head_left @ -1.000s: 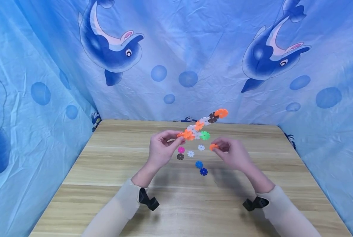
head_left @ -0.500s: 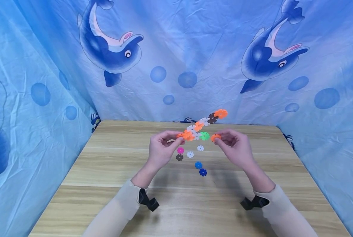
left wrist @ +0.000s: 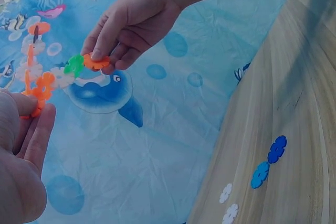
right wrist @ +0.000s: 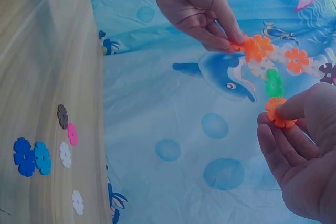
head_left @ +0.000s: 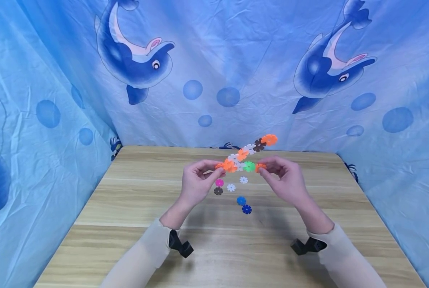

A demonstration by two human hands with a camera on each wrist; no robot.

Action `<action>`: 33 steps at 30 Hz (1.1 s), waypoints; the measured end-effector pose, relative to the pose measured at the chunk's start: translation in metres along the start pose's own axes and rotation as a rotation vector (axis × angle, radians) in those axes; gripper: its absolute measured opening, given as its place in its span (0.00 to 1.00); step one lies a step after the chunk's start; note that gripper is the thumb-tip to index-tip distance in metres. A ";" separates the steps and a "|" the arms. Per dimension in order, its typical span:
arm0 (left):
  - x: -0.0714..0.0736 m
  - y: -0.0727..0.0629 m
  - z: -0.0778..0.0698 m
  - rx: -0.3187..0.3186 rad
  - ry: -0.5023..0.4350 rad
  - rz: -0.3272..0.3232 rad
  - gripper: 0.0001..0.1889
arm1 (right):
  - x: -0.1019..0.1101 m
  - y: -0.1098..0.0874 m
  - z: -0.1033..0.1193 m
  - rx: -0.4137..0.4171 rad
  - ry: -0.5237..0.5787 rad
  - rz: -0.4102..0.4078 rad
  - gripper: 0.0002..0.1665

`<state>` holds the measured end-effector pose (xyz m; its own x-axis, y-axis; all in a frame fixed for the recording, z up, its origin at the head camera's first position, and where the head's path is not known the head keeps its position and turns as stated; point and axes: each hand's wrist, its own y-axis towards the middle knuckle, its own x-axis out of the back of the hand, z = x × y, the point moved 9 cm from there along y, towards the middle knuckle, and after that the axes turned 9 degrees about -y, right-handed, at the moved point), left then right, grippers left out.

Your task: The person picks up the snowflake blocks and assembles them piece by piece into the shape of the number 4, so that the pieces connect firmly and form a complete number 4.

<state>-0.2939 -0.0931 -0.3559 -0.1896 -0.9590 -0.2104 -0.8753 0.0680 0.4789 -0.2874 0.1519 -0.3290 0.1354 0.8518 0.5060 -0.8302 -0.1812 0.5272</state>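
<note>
My left hand (head_left: 198,180) pinches the orange end of a chain of interlocking snowflake discs, held up above the table. From the orange discs (head_left: 230,165) one arm runs up and right through white, orange, white and brown discs to an orange disc (head_left: 269,139). A shorter arm goes through a white disc to a green disc (head_left: 249,166). Between thumb and fingers, my right hand (head_left: 285,181) pinches a loose-looking orange disc (right wrist: 280,112), whose edge meets the green disc's edge in the right wrist view. Fingertips cover part of it.
Below the hands, several discs lie on the wooden table (head_left: 214,248): pink (head_left: 219,183), brown (head_left: 218,191), two white ones, light blue (head_left: 241,201) and dark blue (head_left: 247,209). A blue dolphin-print curtain (head_left: 214,64) hangs behind the table and at both sides.
My right hand has risen and brought its orange disc up against the green disc. My left hand stays nearly still, with the chain dipping very slightly.
</note>
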 end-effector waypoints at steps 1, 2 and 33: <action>0.000 0.000 0.000 0.001 0.000 0.000 0.08 | 0.000 0.000 0.001 0.006 -0.001 -0.001 0.12; 0.000 0.000 0.000 0.001 0.000 0.001 0.08 | 0.000 0.000 0.001 0.010 0.000 -0.003 0.12; 0.002 -0.004 0.011 0.086 0.074 0.022 0.08 | 0.004 -0.001 0.010 0.083 -0.062 0.047 0.13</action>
<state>-0.2956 -0.0926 -0.3672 -0.1785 -0.9746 -0.1353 -0.9067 0.1096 0.4074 -0.2804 0.1510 -0.3206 0.1324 0.8100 0.5713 -0.7890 -0.2628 0.5554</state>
